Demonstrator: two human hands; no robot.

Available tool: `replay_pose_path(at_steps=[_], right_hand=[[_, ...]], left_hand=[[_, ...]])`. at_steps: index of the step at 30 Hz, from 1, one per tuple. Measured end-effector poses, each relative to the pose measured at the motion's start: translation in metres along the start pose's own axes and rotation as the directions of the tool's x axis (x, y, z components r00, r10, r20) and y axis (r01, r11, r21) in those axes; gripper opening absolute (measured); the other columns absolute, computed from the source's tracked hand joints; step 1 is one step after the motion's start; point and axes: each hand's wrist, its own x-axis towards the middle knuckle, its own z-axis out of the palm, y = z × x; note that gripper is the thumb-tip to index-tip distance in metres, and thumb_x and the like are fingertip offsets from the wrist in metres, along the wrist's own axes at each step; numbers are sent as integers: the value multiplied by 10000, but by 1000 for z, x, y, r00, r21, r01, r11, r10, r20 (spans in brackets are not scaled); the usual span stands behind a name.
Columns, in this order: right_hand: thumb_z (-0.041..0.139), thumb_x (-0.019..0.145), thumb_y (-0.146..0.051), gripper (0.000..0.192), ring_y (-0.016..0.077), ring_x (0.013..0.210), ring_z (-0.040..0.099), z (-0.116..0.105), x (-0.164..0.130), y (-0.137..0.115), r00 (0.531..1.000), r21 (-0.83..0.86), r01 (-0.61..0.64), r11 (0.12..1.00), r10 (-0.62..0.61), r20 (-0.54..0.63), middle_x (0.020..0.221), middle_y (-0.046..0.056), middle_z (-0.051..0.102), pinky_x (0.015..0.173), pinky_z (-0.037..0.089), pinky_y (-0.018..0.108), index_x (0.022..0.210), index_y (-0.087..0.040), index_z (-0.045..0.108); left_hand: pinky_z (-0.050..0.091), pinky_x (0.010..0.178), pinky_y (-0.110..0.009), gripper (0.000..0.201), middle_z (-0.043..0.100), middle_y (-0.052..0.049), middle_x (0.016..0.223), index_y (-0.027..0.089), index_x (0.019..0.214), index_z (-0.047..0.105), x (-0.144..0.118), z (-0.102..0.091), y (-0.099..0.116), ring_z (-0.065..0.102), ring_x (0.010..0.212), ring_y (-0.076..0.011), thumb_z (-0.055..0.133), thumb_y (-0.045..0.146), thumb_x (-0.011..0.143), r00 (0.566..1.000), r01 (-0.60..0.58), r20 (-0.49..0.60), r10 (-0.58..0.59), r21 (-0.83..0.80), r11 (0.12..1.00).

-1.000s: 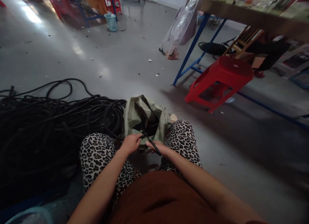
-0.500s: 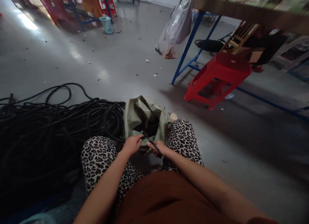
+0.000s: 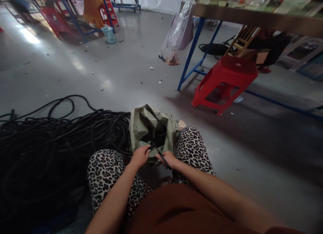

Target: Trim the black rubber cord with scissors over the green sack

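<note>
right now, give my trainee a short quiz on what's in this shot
1. True or false: both hands grip the short black piece of cable over the green woven sack.
2. The big pile of black cable lies on which side of the person? A) left B) right C) behind the stool
3. Fill in: the red plastic stool stands beside a table with ____ metal legs.

Key
1. True: left hand and right hand each hold an end.
2. A
3. blue
</note>
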Motion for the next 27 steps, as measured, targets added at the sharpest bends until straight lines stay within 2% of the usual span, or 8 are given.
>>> replay_pose_path(at_steps=[7, 12, 27], right_hand=[[580, 798, -451, 399, 111, 398, 493, 0, -1, -3, 1000, 39, -22, 999, 22, -9, 400, 9, 453, 410, 336, 197, 546, -141, 578], [567, 796, -436, 380, 99, 329, 450, 0, 2, -1, 997, 62, -77, 995, 77, 7, 396, -8, 450, 373, 360, 200, 561, -138, 576], [552, 816, -414, 388, 113, 283, 446, 2, 2, 0, 992, -7, -115, 993, 115, 56, 337, -26, 418, 308, 350, 192, 525, -159, 524]], left_hand=[[458, 926, -305, 354, 666, -77, 1120, 200, 1194, 600, 6, 1, -1, 608, 1051, -184, 433, 261, 888, 999, 14, 36, -14, -14, 1000], [441, 958, -327, 372, 653, -92, 1168, 180, 1211, 596, 9, 1, 1, 595, 1088, -204, 438, 274, 887, 997, 34, 71, -33, -14, 999], [430, 936, -301, 367, 657, -75, 1168, 223, 1208, 605, 7, 1, -2, 592, 1083, -197, 456, 266, 876, 987, 53, 151, -55, 13, 998]])
